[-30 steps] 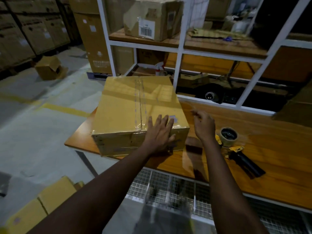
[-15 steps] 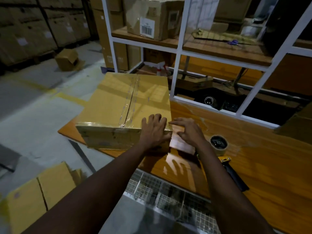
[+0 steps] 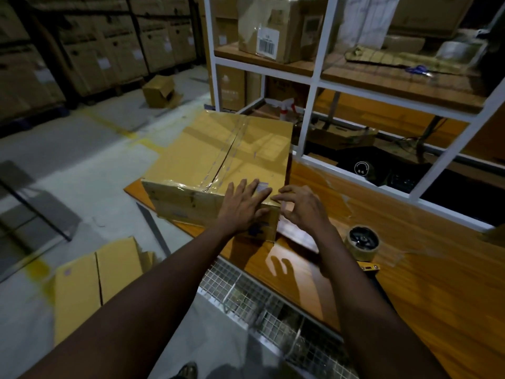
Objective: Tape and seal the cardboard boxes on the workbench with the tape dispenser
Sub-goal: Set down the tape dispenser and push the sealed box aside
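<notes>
Stretching off to the right, the wooden workbench [image 3: 426, 291] runs out past the frame edge, so its far end is cut off. Behind it rises a white shelving frame [image 3: 308, 110] whose lower bays are so dark that I can barely make out the contents. The cardboard box [image 3: 213, 157] sits at the left end of the bench with its far right corner close to the frame. Clear tape runs along its top seam and wrinkles where it folds over the near edge. Down on the floor to the left lies a flattened carton [image 3: 90, 285], partly covered by the person's left forearm.

The left hand [image 3: 243, 207] lies flat over the box's near right corner, fingers straight and spread, covering part of a small printed label [image 3: 263, 185]. The right hand [image 3: 303, 205] is just beside it, fingers loosely bent with the tips touching the same corner. It seems to hold nothing, though the dim light and glossy tape make that hard to judge.

The tape dispenser [image 3: 363, 242] rests on the bench to the right of the hands, apart from the box. Only its roll and a yellow part show, since the right forearm hides the handle. On the upper shelf something blue, perhaps scissors [image 3: 418, 69], is too small to tell.
</notes>
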Available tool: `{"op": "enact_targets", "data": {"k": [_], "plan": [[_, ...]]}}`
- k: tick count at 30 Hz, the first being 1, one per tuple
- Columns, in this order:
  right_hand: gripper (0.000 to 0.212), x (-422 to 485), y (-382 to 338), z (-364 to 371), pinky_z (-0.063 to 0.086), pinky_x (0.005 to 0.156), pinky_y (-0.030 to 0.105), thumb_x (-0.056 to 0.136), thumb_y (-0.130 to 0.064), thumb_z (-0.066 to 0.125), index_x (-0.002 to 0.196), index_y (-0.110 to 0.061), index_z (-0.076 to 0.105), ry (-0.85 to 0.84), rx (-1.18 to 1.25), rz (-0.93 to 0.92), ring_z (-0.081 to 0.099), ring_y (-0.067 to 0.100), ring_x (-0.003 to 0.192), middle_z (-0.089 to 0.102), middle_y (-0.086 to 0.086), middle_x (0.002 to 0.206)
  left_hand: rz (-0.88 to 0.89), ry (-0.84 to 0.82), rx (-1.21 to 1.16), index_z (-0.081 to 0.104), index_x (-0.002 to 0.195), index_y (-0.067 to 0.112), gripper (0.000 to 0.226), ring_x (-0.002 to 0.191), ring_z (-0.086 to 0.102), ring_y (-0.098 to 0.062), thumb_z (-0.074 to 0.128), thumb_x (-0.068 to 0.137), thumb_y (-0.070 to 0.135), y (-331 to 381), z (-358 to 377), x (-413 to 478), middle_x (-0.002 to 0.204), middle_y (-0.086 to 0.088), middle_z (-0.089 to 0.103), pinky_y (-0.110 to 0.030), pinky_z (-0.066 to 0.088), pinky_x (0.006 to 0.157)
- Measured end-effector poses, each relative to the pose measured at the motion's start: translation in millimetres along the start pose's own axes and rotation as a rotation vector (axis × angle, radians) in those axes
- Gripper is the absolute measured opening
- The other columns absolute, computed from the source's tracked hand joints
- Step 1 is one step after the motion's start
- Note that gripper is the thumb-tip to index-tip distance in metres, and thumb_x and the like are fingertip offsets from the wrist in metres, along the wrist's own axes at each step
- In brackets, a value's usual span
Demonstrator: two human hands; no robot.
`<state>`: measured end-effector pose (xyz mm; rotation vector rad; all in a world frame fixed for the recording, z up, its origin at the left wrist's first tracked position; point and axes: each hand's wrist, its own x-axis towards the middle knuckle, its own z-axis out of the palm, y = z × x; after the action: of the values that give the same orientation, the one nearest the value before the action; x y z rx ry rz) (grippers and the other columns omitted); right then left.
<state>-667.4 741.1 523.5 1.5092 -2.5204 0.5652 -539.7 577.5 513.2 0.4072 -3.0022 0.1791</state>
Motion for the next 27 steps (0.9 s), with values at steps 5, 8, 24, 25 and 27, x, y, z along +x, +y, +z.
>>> {"op": "enact_targets", "data": {"k": [5, 8, 24, 25, 27], "plan": [[0.035, -3.3, 0.9, 2.1, 0.048, 0.076, 0.036, 0.078, -0.035, 0.074, 0.113, -0.040, 0.070, -0.012, 0.076, 0.005, 0.054, 0.022, 0.103, 0.061, -0.010, 0.126, 0.011, -0.041, 0.006, 0.005, 0.156, 0.036, 0.060, 0.149, 0.012, -0.036, 0.019, 0.101, 0.058, 0.4, -5.2, -1.3, 0.165, -0.007, 0.007, -0.057, 0.016, 0.117], [0.038, -5.9, 1.0, 5.6, 0.047, 0.079, 0.038, 0.076, -0.033, 0.077, 0.112, -0.038, 0.070, -0.013, 0.098, 0.020, 0.053, 0.021, 0.106, 0.059, -0.011, 0.126, 0.024, -0.059, 0.012, 0.002, 0.156, 0.035, 0.061, 0.150, 0.009, -0.036, 0.020, 0.102, 0.056, -1.0, -6.9, -2.6, 0.165, -0.007, 0.004, -0.055, 0.015, 0.117], [0.033, -11.4, -9.7, 37.2, 0.033, 0.078, 0.035, 0.083, -0.047, 0.070, 0.112, -0.032, 0.066, 0.171, 0.104, 0.120, 0.049, 0.022, 0.108, 0.057, -0.007, 0.126, 0.069, -0.091, 0.016, -0.002, 0.156, 0.033, 0.076, 0.151, 0.006, -0.033, 0.046, 0.098, 0.043, -8.6, -5.1, -4.6, 0.166, -0.004, 0.001, -0.051, 0.014, 0.120], [0.033, -12.2, -11.0, 40.6, 0.035, 0.078, 0.036, 0.083, -0.047, 0.070, 0.111, -0.029, 0.066, 0.190, 0.097, 0.125, 0.050, 0.023, 0.107, 0.057, -0.006, 0.126, 0.080, -0.082, 0.009, -0.001, 0.157, 0.031, 0.072, 0.151, 0.007, -0.033, 0.042, 0.100, 0.043, -11.1, -4.6, -5.1, 0.166, -0.004, 0.001, -0.050, 0.014, 0.120], [0.035, -14.3, -13.1, 45.5, 0.038, 0.077, 0.038, 0.084, -0.046, 0.070, 0.110, -0.024, 0.064, 0.227, 0.100, 0.138, 0.052, 0.024, 0.104, 0.057, -0.004, 0.126, 0.112, -0.055, -0.002, 0.002, 0.157, 0.029, 0.064, 0.151, 0.009, -0.031, 0.032, 0.103, 0.044, -18.8, -3.4, -6.2, 0.166, -0.004, 0.003, -0.050, 0.015, 0.120]]}}
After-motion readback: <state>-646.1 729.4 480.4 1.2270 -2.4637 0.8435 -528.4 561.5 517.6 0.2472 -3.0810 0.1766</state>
